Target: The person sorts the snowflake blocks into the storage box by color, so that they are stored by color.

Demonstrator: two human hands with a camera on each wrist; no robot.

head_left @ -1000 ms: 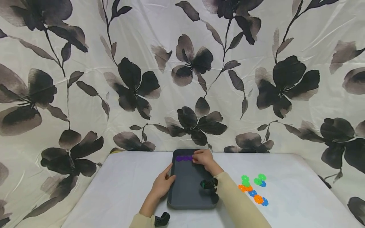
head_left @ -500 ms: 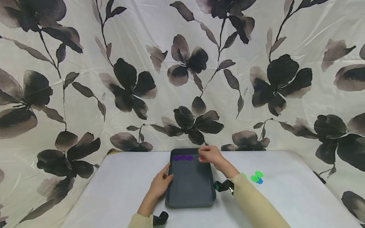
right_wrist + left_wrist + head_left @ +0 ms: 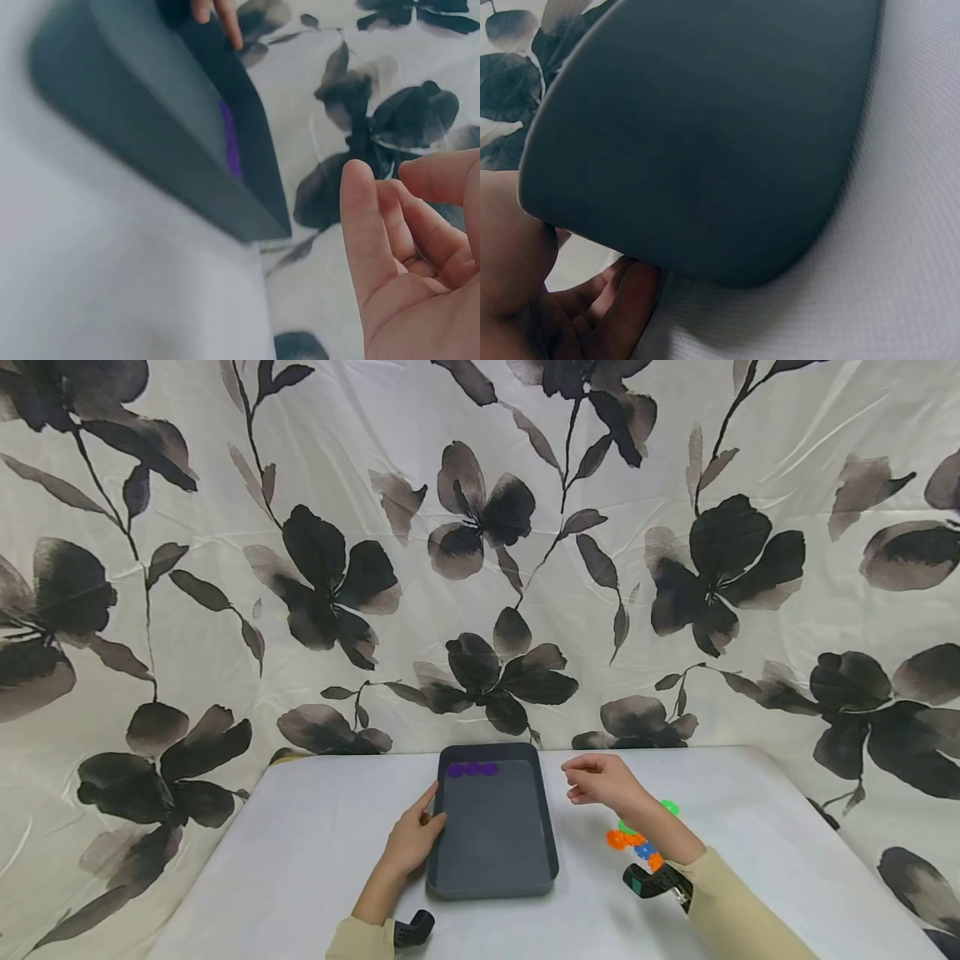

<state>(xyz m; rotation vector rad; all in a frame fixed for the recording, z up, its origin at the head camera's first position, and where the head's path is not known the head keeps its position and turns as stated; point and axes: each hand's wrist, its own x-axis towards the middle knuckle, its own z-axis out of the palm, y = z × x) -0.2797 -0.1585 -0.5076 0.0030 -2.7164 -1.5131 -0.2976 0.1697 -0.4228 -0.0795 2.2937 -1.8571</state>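
Observation:
A dark grey rectangular tray (image 3: pixel 495 839) lies on the white table. A short row of purple flower-shaped discs (image 3: pixel 472 769) sits inside along its far end, and a purple strip of them (image 3: pixel 230 142) shows in the right wrist view. My left hand (image 3: pixel 408 841) grips the tray's left wall, thumb at the rim and the other fingers bent against the outside. My right hand (image 3: pixel 609 781) is in the air to the right of the tray, its fingers loosely bent with nothing between them. Loose coloured discs lie close by, partly hidden under the right forearm.
Among the loose flower-shaped discs are orange (image 3: pixel 617 839), blue (image 3: pixel 643 852) and green (image 3: pixel 670 807) ones, right of the tray. A floral curtain (image 3: pixel 480 568) hangs behind the table's (image 3: pixel 300 843) far edge.
My right hand has left the purple row and moved right, out past the tray's right wall, uncovering the row's right end. My left hand stays on the tray. The head view has shifted slightly.

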